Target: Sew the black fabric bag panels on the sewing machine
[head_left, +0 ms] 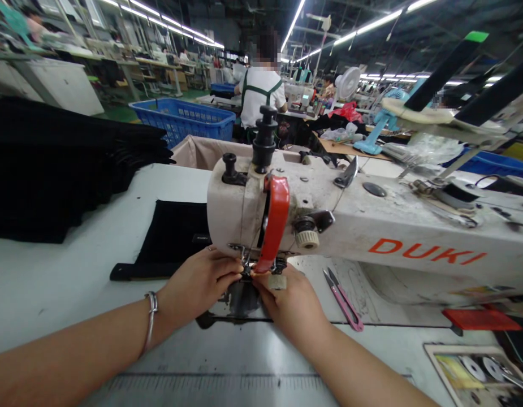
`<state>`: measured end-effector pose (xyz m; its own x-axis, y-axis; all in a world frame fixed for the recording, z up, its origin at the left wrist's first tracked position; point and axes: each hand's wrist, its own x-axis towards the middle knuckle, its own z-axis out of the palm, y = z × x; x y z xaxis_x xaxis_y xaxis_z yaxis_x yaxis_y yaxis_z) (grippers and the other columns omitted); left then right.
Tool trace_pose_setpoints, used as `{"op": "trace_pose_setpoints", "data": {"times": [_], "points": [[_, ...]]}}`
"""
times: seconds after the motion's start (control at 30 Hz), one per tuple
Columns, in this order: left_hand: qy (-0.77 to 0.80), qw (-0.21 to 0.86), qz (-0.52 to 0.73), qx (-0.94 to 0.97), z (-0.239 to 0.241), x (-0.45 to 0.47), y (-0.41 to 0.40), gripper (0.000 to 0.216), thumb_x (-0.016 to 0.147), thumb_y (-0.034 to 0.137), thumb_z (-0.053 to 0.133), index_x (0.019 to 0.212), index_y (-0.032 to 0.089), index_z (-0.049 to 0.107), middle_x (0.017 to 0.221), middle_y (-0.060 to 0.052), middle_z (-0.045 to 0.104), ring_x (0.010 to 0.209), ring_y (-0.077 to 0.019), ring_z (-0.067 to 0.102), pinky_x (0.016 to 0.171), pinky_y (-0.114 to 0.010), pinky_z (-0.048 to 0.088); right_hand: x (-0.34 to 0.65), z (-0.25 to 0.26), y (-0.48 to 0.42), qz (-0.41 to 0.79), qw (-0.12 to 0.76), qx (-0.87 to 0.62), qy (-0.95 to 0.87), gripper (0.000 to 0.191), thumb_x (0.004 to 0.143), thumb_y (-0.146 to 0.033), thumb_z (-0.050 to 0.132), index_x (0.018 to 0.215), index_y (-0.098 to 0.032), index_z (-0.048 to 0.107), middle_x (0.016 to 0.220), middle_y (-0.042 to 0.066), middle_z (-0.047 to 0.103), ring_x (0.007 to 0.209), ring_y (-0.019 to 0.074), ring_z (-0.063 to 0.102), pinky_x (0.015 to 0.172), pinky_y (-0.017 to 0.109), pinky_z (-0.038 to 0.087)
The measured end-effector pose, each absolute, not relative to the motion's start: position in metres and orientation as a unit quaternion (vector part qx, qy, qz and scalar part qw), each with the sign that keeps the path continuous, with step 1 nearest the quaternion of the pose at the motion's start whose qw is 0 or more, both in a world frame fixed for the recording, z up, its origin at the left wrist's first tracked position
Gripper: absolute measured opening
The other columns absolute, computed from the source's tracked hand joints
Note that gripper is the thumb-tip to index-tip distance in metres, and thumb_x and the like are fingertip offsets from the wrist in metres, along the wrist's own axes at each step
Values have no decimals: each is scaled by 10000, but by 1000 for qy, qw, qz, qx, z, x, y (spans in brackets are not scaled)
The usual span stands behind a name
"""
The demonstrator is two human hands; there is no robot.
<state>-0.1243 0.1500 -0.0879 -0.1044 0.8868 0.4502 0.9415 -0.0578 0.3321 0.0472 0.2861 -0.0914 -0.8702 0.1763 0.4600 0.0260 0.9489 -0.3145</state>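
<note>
A white sewing machine (350, 209) with a red thread guard stands over the table. My left hand (204, 277), with a bracelet at the wrist, is closed, thumb and fingers pinching at the edge of a black fabric piece (172, 232) beside the presser foot (246, 270). That piece lies flat to the left and runs behind the machine head; a small dark label shows on it. From the other side my right hand (293, 297) pinches close to the needle, its fingertips partly hidden by the machine's parts. Little of the fabric between both hands is visible.
Pink-handled thread snips (344, 299) lie right of my right hand. A tall stack of black fabric (66, 164) fills the table's left. Bobbins (473, 367) sit in a tray at lower right. Behind are a blue basket (185, 116) and a co-worker's back (261, 93).
</note>
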Motion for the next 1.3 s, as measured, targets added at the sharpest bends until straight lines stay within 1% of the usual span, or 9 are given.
{"op": "trace_pose_setpoints", "data": {"times": [0.3, 0.63, 0.87, 1.0, 1.07, 1.13, 1.17, 1.23, 1.3], "points": [[-684, 47, -280, -672, -91, -125, 150, 161, 992, 199, 562, 931, 206, 710, 1008, -30, 750, 1036, -229, 674, 971, -371, 539, 47, -92, 285, 155, 260, -55, -952, 175, 951, -124, 580, 925, -176, 746, 963, 106, 728, 835, 232, 637, 735, 344, 535], [-693, 48, -301, -654, -92, -125, 153, 154, 956, 180, 593, 881, 208, 724, 936, -23, 750, 966, -231, 674, 905, -368, 548, 45, -91, 285, 173, 223, -87, -955, 144, 950, -135, 611, 915, -188, 740, 1002, 88, 730, 906, 229, 651, 767, 322, 531], [-693, 30, -310, -650, -93, -119, 150, 145, 939, 143, 611, 869, 215, 715, 939, -21, 740, 944, -203, 669, 918, -336, 546, 48, -99, 285, 211, 261, -65, -940, 142, 928, -108, 623, 935, -200, 731, 1033, 86, 730, 926, 247, 651, 797, 346, 544], [-711, 14, -293, -639, -90, -123, 154, 115, 944, 172, 625, 911, 209, 730, 986, -39, 735, 977, -219, 662, 926, -361, 539, 49, -99, 288, 252, 264, -68, -929, 173, 938, -100, 596, 863, -204, 713, 1065, 89, 723, 990, 246, 651, 875, 367, 548], [-712, -2, -275, -646, -85, -132, 152, 111, 953, 237, 642, 996, 213, 741, 1065, -46, 729, 1026, -223, 653, 947, -359, 530, 51, -96, 290, 271, 266, -69, -923, 198, 946, -100, 575, 826, -204, 693, 1076, 86, 714, 1017, 237, 648, 903, 364, 546], [-705, -22, -249, -664, -77, -144, 139, 232, 931, 368, 690, 1119, 240, 736, 1166, -51, 708, 1117, -240, 626, 1004, -376, 498, 54, -93, 292, 297, 269, -77, -913, 204, 959, -117, 553, 831, -206, 685, 1082, 87, 702, 1022, 230, 645, 900, 360, 551], [-704, -33, -228, -672, -72, -149, 128, 376, 893, 463, 723, 1208, 257, 711, 1233, -60, 683, 1171, -262, 599, 1038, -401, 474, 56, -92, 294, 308, 271, -82, -908, 200, 966, -135, 546, 844, -207, 687, 1083, 88, 695, 1024, 230, 644, 897, 361, 554], [-714, -57, -170, -677, -65, -153, 93, 765, 757, 647, 778, 1402, 283, 587, 1376, -92, 598, 1260, -330, 529, 1099, -493, 408, 60, -91, 296, 313, 276, -87, -905, 193, 982, -185, 534, 889, -215, 700, 1090, 89, 687, 1029, 234, 646, 894, 371, 559], [-737, -86, -113, -661, -61, -145, 47, 1076, 638, 716, 817, 1538, 289, 407, 1473, -128, 503, 1300, -390, 475, 1125, -584, 354, 64, -93, 298, 305, 280, -87, -906, 195, 997, -248, 527, 962, -235, 718, 1104, 83, 687, 1036, 242, 657, 890, 384, 567]]}}
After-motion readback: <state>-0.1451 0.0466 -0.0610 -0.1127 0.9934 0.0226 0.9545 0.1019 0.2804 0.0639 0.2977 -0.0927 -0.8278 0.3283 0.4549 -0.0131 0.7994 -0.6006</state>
